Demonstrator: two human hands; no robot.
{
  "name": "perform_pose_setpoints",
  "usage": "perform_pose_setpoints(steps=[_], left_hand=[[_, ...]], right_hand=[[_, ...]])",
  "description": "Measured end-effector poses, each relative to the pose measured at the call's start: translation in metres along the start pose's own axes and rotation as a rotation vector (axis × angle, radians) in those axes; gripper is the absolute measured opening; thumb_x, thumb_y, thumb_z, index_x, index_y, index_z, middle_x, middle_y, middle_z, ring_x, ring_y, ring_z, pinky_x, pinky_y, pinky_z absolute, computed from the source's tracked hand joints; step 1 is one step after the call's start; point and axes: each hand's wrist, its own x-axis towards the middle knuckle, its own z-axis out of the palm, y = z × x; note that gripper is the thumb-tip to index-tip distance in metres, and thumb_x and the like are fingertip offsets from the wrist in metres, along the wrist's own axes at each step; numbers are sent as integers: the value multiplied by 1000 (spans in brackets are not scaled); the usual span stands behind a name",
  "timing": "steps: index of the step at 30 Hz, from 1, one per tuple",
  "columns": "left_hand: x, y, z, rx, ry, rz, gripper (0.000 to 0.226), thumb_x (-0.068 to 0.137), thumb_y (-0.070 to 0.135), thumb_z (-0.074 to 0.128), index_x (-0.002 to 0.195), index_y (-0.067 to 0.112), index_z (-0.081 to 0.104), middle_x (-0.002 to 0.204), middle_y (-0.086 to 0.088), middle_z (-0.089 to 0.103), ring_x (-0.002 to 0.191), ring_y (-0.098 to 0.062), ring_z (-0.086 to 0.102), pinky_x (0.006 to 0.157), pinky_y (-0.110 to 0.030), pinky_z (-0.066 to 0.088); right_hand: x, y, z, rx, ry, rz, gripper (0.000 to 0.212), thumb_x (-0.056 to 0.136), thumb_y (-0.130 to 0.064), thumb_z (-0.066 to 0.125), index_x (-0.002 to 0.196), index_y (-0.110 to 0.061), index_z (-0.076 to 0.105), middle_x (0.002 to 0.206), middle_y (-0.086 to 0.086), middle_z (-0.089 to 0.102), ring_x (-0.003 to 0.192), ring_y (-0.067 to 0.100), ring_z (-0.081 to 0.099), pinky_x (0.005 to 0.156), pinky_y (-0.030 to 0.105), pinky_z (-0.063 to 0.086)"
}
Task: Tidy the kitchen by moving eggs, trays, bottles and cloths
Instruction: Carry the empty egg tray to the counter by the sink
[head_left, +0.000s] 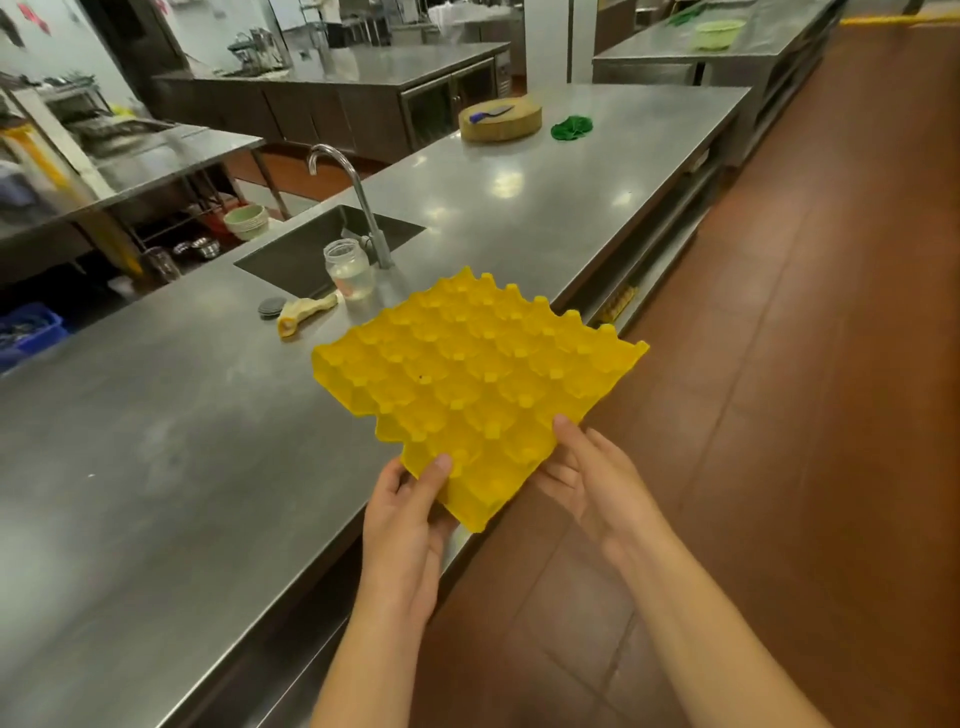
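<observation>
A yellow egg tray (478, 384) with no eggs in its cups hangs in the air over the front edge of the steel counter (171, 447). My left hand (402, 525) grips its near corner, thumb on top. My right hand (597, 480) holds the right side of that same corner, thumb on the tray's top face and fingers beneath. Near the faucet (358, 200) stands a clear plastic bottle (349, 270) without a cap. A crumpled yellow cloth (304, 314) lies next to it, and a green cloth (571, 127) lies farther down the counter.
A sink (311, 249) is set into the counter behind the bottle. A small dark round lid (271, 306) lies beside the yellow cloth. A round wooden chopping block (500, 122) with a knife on it sits at the far end. Brown tiled floor (779, 415) runs along the right.
</observation>
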Motion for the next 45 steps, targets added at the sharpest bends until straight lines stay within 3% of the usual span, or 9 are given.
perform_pose_setpoints(steps=[8, 13, 17, 20, 23, 28, 36, 42, 45], left_hand=[[77, -21, 67, 39, -109, -78, 50, 84, 22, 69, 131, 11, 59, 122, -9, 72, 110, -26, 70, 73, -35, 61], [148, -39, 116, 73, -254, -139, 39, 93, 16, 64, 132, 10, 59, 124, -10, 71, 114, -29, 68, 82, -41, 60], [216, -44, 167, 60, -385, -197, 40, 93, 16, 65, 132, 10, 58, 123, -10, 71, 112, -28, 69, 85, -43, 59], [268, -44, 209, 56, -467, -236, 43, 89, 17, 67, 130, 11, 60, 121, -8, 73, 111, -25, 70, 83, -40, 60], [309, -44, 250, 74, -572, -282, 37, 91, 16, 65, 128, 11, 61, 120, -8, 73, 109, -24, 71, 82, -39, 62], [349, -58, 308, 109, -695, -333, 38, 92, 15, 66, 129, 11, 60, 120, -8, 73, 107, -24, 72, 79, -41, 62], [412, -87, 377, 157, -695, -351, 38, 92, 14, 66, 129, 12, 59, 118, -6, 74, 107, -25, 71, 88, -49, 58], [476, -102, 432, 200, -601, -340, 36, 93, 15, 65, 128, 11, 60, 121, -8, 72, 109, -25, 71, 80, -39, 62], [510, -107, 470, 205, -544, -314, 46, 87, 20, 69, 130, 9, 59, 124, -10, 71, 112, -28, 69, 83, -43, 61]], right_hand=[[60, -47, -46, 37, 154, -39, 34, 94, -27, 61, 123, -9, 59, 111, 11, 75, 102, 23, 72, 82, 33, 61], [104, -83, -79, 44, 264, -114, 34, 92, -27, 62, 121, -8, 60, 112, 13, 74, 104, 26, 71, 89, 38, 59], [149, -120, -93, 73, 394, -178, 33, 92, -25, 61, 120, -7, 60, 116, 15, 72, 104, 27, 71, 83, 35, 61], [179, -148, -98, 94, 503, -212, 29, 93, -26, 63, 115, -8, 64, 119, 23, 68, 113, 37, 64, 78, 34, 61], [200, -173, -107, 85, 580, -266, 34, 90, -31, 64, 115, -9, 63, 98, 10, 76, 94, 23, 73, 83, 35, 59], [222, -208, -130, 163, 659, -327, 30, 97, -27, 58, 122, -10, 60, 106, 6, 76, 92, 18, 75, 71, 27, 61], [290, -249, -182, 243, 662, -306, 30, 98, -25, 55, 123, -10, 61, 102, 4, 77, 89, 16, 75, 63, 25, 59], [371, -294, -228, 302, 570, -226, 31, 99, -21, 55, 126, -6, 58, 103, 6, 77, 86, 17, 75, 60, 25, 59], [412, -331, -253, 281, 510, -194, 33, 98, -21, 56, 127, -6, 58, 102, 4, 77, 87, 16, 75, 60, 25, 59]])
